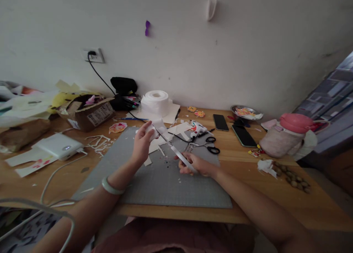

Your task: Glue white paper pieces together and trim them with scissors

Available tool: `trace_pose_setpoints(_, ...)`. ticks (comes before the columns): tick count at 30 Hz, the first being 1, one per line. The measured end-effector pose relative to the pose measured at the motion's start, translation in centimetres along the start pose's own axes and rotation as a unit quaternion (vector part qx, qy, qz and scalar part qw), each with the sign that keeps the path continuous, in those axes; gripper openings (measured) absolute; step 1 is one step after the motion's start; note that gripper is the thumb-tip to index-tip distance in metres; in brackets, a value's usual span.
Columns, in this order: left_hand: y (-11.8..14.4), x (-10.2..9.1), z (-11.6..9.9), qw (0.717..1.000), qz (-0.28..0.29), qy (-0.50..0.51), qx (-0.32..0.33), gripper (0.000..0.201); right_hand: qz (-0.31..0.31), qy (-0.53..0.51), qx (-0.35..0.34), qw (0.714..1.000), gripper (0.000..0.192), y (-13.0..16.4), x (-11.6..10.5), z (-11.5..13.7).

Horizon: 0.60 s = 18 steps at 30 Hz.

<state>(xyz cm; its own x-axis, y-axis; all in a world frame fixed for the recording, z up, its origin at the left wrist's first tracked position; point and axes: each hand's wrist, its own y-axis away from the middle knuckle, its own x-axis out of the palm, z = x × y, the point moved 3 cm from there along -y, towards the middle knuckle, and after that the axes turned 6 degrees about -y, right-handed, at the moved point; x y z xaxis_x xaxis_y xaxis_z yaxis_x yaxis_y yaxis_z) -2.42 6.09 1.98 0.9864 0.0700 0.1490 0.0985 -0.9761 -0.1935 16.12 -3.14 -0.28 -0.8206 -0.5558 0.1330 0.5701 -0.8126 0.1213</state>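
My left hand [142, 143] pinches a small piece of white paper [158, 127] above the far part of the grey cutting mat [176, 192]. In my right hand [194, 164] is a pair of white-handled scissors [182, 157], its blades pointing up and left to the paper. Whether the blades are closed on the paper, I cannot make out. Paper scraps [148, 160] and tiny bits lie on the mat beneath my hands. Just beyond my right hand rest black-handled scissors [212, 149] and a white glue gun [198, 128].
A roll of white tissue [154, 103] stands at the back. On the left are a cardboard box [88, 115] and a white power bank [62, 145] with a cable. Two phones [220, 122], a metal bowl [245, 112], a pink-lidded bottle [286, 135] and a string of beads [293, 177] lie right.
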Motion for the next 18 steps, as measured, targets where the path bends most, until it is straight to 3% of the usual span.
trace_pose_setpoints(11, 0.22, -0.20, 0.07, 0.996, -0.038, -0.073, 0.025, 0.056, -0.003, -0.076, 0.036, 0.996, 0.031, -0.24, 0.03, -0.63)
trace_pose_setpoints(18, 0.73, -0.06, -0.15, 0.989, -0.059, -0.117, 0.069, 0.053, 0.062, -0.107, 0.034, 0.992, 0.044, 0.01, -0.10, -0.36)
